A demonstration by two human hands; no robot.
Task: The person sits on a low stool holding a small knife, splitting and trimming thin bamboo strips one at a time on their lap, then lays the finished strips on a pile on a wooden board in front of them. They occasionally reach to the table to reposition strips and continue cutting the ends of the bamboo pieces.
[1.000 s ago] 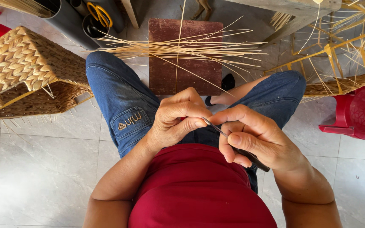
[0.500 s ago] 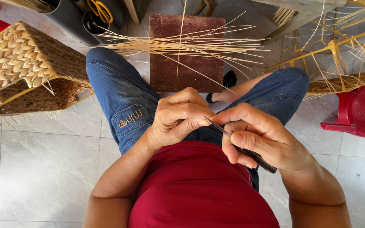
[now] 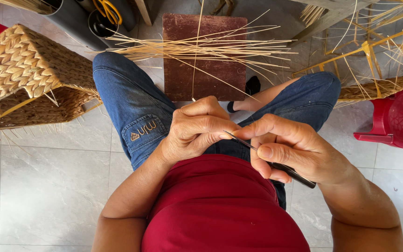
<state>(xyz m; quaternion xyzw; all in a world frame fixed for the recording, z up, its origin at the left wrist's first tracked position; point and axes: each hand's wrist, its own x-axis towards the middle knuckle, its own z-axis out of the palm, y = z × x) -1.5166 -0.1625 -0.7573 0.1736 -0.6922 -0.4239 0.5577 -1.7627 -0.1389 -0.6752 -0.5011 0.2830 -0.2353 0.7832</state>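
Above the lap, seen from the head camera, two bare hands meet over blue denim shorts and a red shirt. The right hand is closed around a slim black-handled blade tool, thumb pressed on its upper side and fingers curled beneath. The tool's long axis runs diagonally: its butt sticks out past the heel of that hand toward the person's right hip, and its thin tip points up and toward the left hand. That hand is closed in a loose fist, thumb and forefinger pinched together right where the tip arrives. A thin pale reed strip rises from the top of the pinch, pointing nearly straight away from the body; whether the blade touches it inside the pinch cannot be told.

To do this well, it seems wise to keep the blade shallow along the strip, the pinch close to the tip, and the edge turned away from the thumb.

Beyond the pinch, a bundle of loose straw-coloured reed strips lies across a dark reddish-brown wooden board. Well off past the left hand sits a woven tan basket; well off past the right hand, a red plastic stool.
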